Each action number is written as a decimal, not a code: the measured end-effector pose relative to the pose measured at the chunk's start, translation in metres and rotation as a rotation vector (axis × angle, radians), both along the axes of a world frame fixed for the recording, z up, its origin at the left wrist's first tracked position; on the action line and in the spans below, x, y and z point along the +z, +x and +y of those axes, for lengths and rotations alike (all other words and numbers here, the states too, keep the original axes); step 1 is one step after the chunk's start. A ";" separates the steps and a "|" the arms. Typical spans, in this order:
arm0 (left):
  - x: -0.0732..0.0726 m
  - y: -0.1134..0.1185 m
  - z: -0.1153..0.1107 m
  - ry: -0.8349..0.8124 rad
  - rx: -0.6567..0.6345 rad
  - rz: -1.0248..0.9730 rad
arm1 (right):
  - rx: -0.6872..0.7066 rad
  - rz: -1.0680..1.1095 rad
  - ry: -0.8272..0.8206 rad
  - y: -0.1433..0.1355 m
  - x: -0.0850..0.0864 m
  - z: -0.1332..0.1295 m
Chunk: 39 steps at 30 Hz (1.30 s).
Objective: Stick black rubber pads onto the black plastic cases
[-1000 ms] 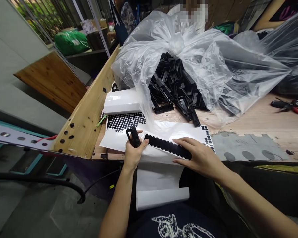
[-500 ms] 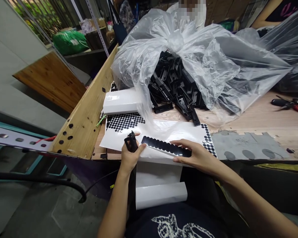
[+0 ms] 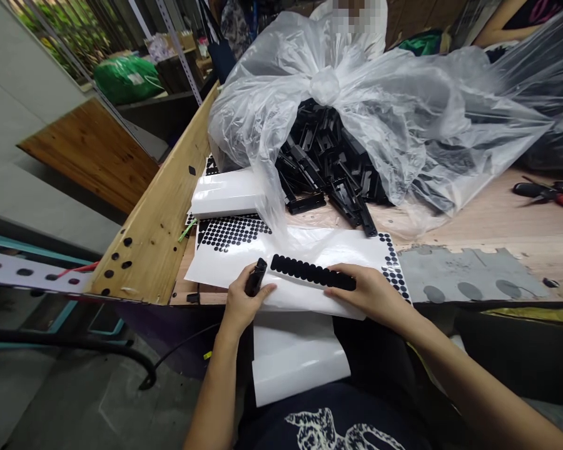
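The left hand (image 3: 241, 303) gripped a small black plastic part (image 3: 256, 277) at the near edge of the workbench (image 3: 497, 231), the part poking up just left of a row of black round pads (image 3: 312, 272). The right hand (image 3: 370, 292) lay flat on the white backing sheet (image 3: 304, 297), fingertips touching the row's right end, holding nothing. Behind stood a clear plastic bag (image 3: 380, 106) of black parts.

Wooden workbench (image 3: 497, 231), grey concrete floor (image 3: 51, 406), metal shelving (image 3: 181, 53) behind.
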<state>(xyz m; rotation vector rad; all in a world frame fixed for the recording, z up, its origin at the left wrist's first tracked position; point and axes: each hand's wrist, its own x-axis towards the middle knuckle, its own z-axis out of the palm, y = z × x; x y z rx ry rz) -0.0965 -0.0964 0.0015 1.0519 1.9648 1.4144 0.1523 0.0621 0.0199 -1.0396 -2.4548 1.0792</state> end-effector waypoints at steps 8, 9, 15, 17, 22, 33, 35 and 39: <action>0.051 0.044 0.030 0.322 -0.208 -0.626 | 0.114 -0.059 -0.004 -0.013 -0.009 0.001; 0.048 0.053 0.041 0.320 -0.310 -0.782 | 0.149 -0.056 -0.017 -0.016 -0.009 0.000; 0.002 0.078 0.088 0.204 -0.472 -1.171 | 0.190 -0.134 0.085 -0.007 -0.012 -0.010; -0.007 0.077 0.090 0.205 -0.421 -1.194 | 0.155 -0.091 0.137 0.003 -0.010 -0.006; -0.009 0.076 0.090 0.209 -0.365 -1.204 | -0.294 -0.007 0.293 0.016 -0.007 0.046; -0.015 0.080 0.089 0.265 -0.444 -1.025 | -0.671 0.514 -0.061 0.038 0.008 0.072; -0.012 0.080 0.090 0.257 -0.421 -1.020 | -0.610 0.589 -0.243 0.045 0.018 0.056; -0.013 0.081 0.090 0.207 -0.416 -1.042 | -0.236 0.414 -0.554 0.040 0.036 0.034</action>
